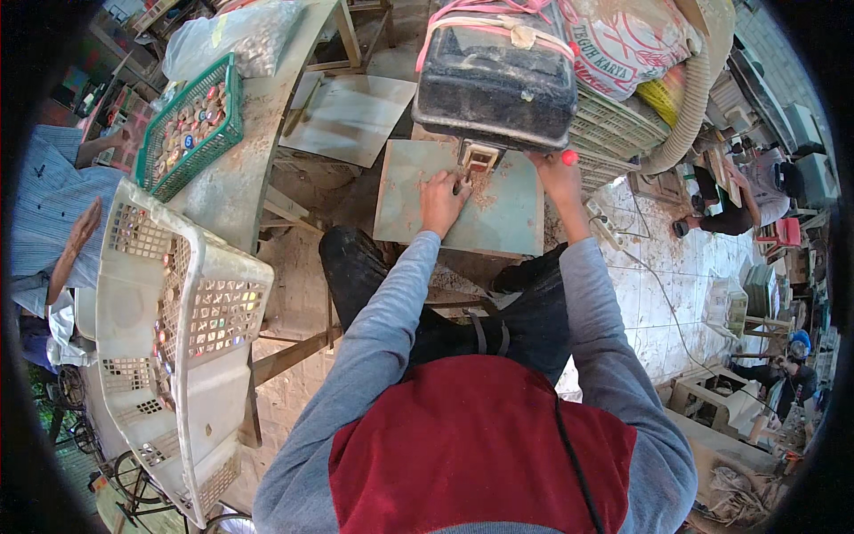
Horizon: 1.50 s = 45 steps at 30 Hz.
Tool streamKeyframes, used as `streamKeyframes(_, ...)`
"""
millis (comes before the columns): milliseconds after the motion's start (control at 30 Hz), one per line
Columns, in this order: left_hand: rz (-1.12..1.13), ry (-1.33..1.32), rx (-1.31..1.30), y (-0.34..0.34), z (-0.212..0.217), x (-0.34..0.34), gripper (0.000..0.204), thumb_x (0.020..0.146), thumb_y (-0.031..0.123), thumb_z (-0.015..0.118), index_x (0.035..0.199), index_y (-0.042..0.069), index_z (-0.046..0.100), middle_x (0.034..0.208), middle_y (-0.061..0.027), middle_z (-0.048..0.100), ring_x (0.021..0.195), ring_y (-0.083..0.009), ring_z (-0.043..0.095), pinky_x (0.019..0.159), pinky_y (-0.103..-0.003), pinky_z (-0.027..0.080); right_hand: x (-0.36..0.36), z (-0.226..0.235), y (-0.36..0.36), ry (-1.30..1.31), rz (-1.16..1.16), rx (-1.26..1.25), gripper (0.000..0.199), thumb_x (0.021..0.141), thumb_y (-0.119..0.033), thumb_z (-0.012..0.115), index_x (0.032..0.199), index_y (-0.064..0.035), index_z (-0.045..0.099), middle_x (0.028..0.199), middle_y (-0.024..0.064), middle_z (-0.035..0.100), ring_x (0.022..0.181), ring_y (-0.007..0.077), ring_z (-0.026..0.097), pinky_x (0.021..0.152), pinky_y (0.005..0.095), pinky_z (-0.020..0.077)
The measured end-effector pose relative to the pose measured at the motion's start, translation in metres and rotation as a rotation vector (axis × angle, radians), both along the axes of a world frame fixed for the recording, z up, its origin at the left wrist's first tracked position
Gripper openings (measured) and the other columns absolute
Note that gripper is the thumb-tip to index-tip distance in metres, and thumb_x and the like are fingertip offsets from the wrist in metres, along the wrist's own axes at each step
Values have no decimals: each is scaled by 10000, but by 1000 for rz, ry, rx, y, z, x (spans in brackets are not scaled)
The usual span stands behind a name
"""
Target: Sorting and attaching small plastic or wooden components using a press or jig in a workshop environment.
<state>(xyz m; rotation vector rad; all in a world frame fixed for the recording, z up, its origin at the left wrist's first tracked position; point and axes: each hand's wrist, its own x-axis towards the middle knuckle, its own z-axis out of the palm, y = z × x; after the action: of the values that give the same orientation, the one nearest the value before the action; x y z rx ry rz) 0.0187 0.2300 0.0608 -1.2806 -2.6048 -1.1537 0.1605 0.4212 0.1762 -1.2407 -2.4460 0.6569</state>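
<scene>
A dark, dusty machine housing (498, 89) with pink cord tied over it stands before me, above a greenish board (409, 209) strewn with wood shavings (483, 191). A small wooden block-like frame (480, 160) shows under its front edge. My left hand (442, 203) rests on the board just left of that frame, fingers closed around something small and dark that I cannot make out. At the housing's right corner, my right hand (559, 182) is closed by a lever with a red ball knob (569, 157); its fingertips are partly hidden.
On the left table, a green basket (233, 111) holds many small round wooden pieces, near a clear bag (258, 40). A large white crate (191, 294) stands nearer. Another person's hand (86, 222) is beside it. A ribbed hose (698, 116) and a printed sack (623, 44) sit at right.
</scene>
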Motion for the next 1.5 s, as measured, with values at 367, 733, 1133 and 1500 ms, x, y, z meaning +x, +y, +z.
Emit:
streamKeyframes(367,-4,2,-3,-1,5,0,296,803,281,767,985,52,721,938,-84,652,939,-286,613,816,-428,411,-17,-7,18,219,43,325,303,885,-254,642,1175,-181,687,972,179,662,878,398,668,730,497,529)
streamKeyframes(733,-14,-12,9,0,-1,-2,317,810,280,761,1038,62,726,971,-95,663,950,-280,624,853,-429,419,-33,8,29,294,-17,471,297,922,-226,587,1211,-189,645,997,160,669,854,402,675,725,501,533)
streamKeyframes(1133,28,-155,201,-12,1,2,186,834,227,723,904,55,735,835,-147,655,774,-328,624,802,-476,477,115,15,-100,941,-9,-1170,354,1011,-369,549,1190,-75,631,755,-36,530,572,60,439,463,196,299)
streamKeyframes(1500,198,-1067,1422,-92,191,-103,279,933,365,661,1009,97,637,840,37,586,763,-72,540,667,-249,420,157,-57,-153,993,-128,-1778,246,995,-320,539,1031,-90,621,826,37,613,583,125,498,417,239,339)
